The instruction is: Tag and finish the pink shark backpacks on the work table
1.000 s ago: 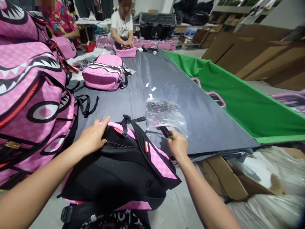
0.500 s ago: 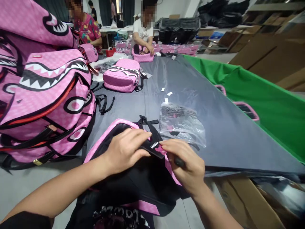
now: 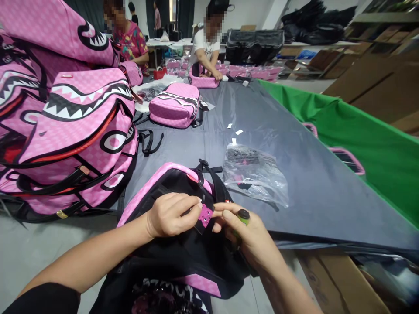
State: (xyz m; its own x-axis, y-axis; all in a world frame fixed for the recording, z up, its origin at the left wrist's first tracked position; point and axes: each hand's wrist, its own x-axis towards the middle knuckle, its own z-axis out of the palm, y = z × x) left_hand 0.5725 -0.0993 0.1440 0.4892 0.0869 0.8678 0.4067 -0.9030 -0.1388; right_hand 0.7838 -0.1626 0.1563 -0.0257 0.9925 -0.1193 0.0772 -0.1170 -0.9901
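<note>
A pink and black backpack (image 3: pixel 166 248) lies with its black side up at the table's near edge, in front of my body. Over it, my left hand (image 3: pixel 173 216) is closed, thumb and fingers pinching a black hang tag with a pink cartoon face (image 3: pixel 205 215). My right hand (image 3: pixel 252 231) reaches in from the right, its fingertips at the tag's right edge. Held in that palm is a green tool with a black end (image 3: pixel 244 216); the rest of it is hidden by the fingers. A black shoulder strap (image 3: pixel 218 179) extends beyond the bag onto the table.
Pink shark-mouth bags (image 3: pixel 88 117) are heaped at the left. Another pink backpack (image 3: pixel 176 104) sits further up the grey table (image 3: pixel 262 117). A clear plastic bag (image 3: pixel 258 174) lies right of my backpack. Green cloth (image 3: pixel 353 122) borders the right side. Two people work across the table.
My left hand has drawn back and now pinches the tag, its pink face turned up. My right fingers have loosened from it, and the green tool shows more. The view has shifted slightly.
</note>
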